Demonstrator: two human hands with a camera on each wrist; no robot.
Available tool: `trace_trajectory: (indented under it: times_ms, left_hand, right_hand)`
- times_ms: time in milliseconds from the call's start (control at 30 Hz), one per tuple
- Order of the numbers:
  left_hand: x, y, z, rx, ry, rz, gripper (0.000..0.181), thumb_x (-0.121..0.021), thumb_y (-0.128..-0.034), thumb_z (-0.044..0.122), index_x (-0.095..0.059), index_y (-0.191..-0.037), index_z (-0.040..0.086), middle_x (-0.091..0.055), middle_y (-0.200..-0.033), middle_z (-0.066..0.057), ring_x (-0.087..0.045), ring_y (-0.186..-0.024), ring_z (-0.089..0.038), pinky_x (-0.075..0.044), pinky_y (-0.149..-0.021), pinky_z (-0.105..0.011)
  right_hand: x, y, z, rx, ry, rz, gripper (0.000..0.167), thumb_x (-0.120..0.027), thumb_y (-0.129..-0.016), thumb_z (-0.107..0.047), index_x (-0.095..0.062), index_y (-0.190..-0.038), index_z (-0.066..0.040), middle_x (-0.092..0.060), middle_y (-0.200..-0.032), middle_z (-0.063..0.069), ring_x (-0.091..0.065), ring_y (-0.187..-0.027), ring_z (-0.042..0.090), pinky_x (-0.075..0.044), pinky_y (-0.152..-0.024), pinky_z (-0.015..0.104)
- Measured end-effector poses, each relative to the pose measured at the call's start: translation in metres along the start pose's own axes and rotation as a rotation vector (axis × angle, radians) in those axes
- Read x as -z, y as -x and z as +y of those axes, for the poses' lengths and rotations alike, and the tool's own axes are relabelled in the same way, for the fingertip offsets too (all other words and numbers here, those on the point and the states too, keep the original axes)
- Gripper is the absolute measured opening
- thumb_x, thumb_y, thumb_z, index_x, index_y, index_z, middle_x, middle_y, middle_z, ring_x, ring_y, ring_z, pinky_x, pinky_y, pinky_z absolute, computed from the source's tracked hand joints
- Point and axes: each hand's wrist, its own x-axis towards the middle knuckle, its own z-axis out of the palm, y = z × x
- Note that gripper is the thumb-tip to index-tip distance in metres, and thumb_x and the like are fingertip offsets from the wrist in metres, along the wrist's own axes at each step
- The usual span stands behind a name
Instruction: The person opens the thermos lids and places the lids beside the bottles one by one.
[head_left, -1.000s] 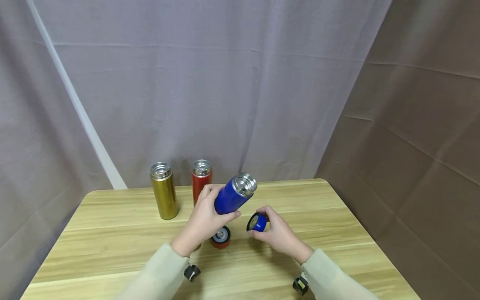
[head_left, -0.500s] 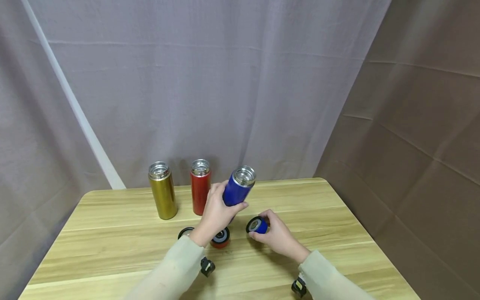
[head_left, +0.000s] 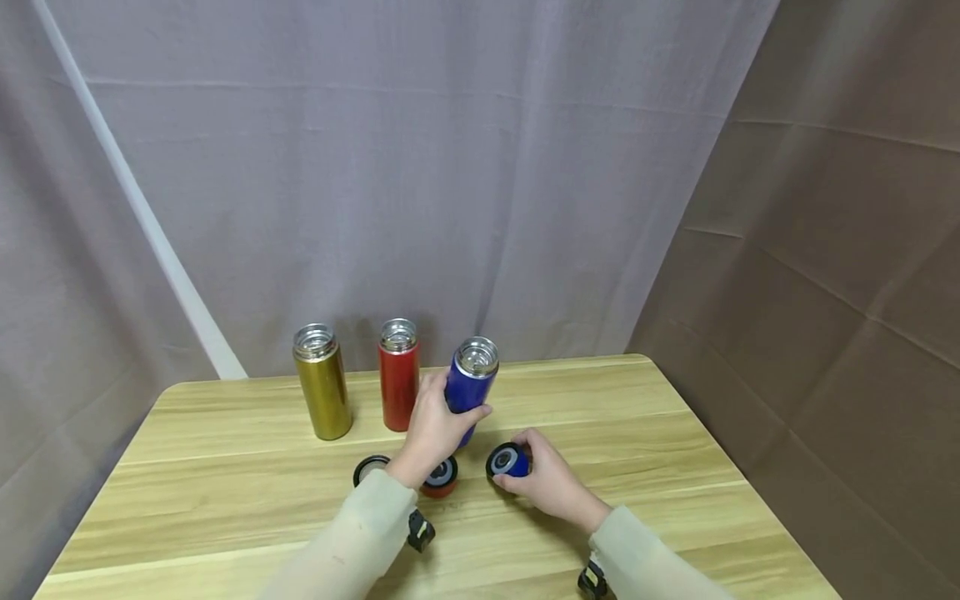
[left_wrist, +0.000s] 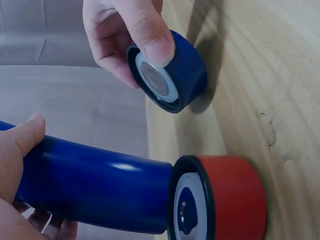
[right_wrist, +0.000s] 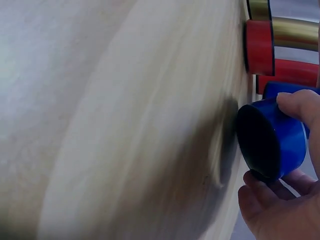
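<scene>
In the head view my left hand [head_left: 437,425] grips the blue flask [head_left: 469,387], fingers and thumb round its body. The flask has no lid on, leans slightly, and its bare steel mouth faces up. I cannot tell whether its base touches the table. To its right, my right hand [head_left: 553,479] pinches the blue lid [right_wrist: 291,135] between thumb and fingers. The lid is tilted, grey inner seal turned upward, its shadow close by on the wood. A red lid [left_wrist: 235,200] lies inverted near the flask's base. Behind my left wrist, another black-rimmed lid [head_left: 367,467] is partly hidden.
A gold flask [head_left: 324,396] and a red flask [head_left: 397,387], both lidless, stand upright at the back left of the wooden table [head_left: 210,500]. The red one is close beside my left hand. A grey curtain [head_left: 450,183] hangs behind the table's back edge.
The blue flask has swung from a strong tilt to nearly upright and come lower, left hand still round it. My right hand has moved slightly down and left with the blue lid, turning its underside upward.
</scene>
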Motion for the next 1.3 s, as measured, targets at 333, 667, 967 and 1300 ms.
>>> trace_trajectory:
  times_ms: [333,667,967,1300]
  left_hand:
    - [-0.01,0.005,-0.007,0.055,0.022,-0.034,0.078,-0.085,-0.0724,0.037,-0.05,-0.135,0.006,-0.052,-0.123,-0.01,-0.054,-0.114,-0.026,-0.043,-0.099,-0.047]
    - [-0.018,-0.006,-0.011,0.062,-0.005,-0.05,0.079,-0.085,-0.0723,0.039,-0.05,-0.136,0.007,-0.05,-0.115,-0.011,-0.057,-0.105,-0.027,-0.046,-0.095,-0.046]
    - [-0.027,-0.03,-0.01,0.036,-0.003,-0.067,0.066,-0.085,-0.0722,0.038,-0.058,-0.126,0.012,-0.063,-0.117,-0.008,-0.06,-0.107,-0.024,-0.047,-0.094,-0.043]
    - [-0.035,-0.04,-0.016,0.065,0.015,-0.025,0.073,-0.084,-0.0727,0.037,-0.054,-0.134,0.012,-0.062,-0.125,-0.012,-0.045,-0.129,-0.034,-0.035,-0.106,-0.048]
  right_hand:
    - [-0.003,0.001,0.01,0.034,0.085,0.011,0.074,-0.082,-0.077,-0.032,-0.048,-0.133,0.001,-0.055,-0.125,0.012,-0.054,-0.114,0.025,-0.044,-0.097,0.044]
    - [-0.005,-0.003,0.015,0.104,0.157,-0.034,0.065,-0.082,-0.077,-0.031,-0.056,-0.128,0.0,-0.057,-0.117,0.007,-0.057,-0.107,0.02,-0.047,-0.093,0.043]
    - [0.004,-0.01,0.006,0.14,0.289,-0.092,0.057,-0.086,-0.071,-0.029,-0.061,-0.114,-0.002,-0.061,-0.109,0.008,-0.059,-0.098,0.02,-0.049,-0.087,0.042]
    - [0.006,-0.014,-0.002,0.161,0.412,-0.106,0.054,-0.089,-0.065,-0.032,-0.062,-0.103,-0.004,-0.062,-0.095,0.002,-0.058,-0.084,0.016,-0.049,-0.076,0.037]
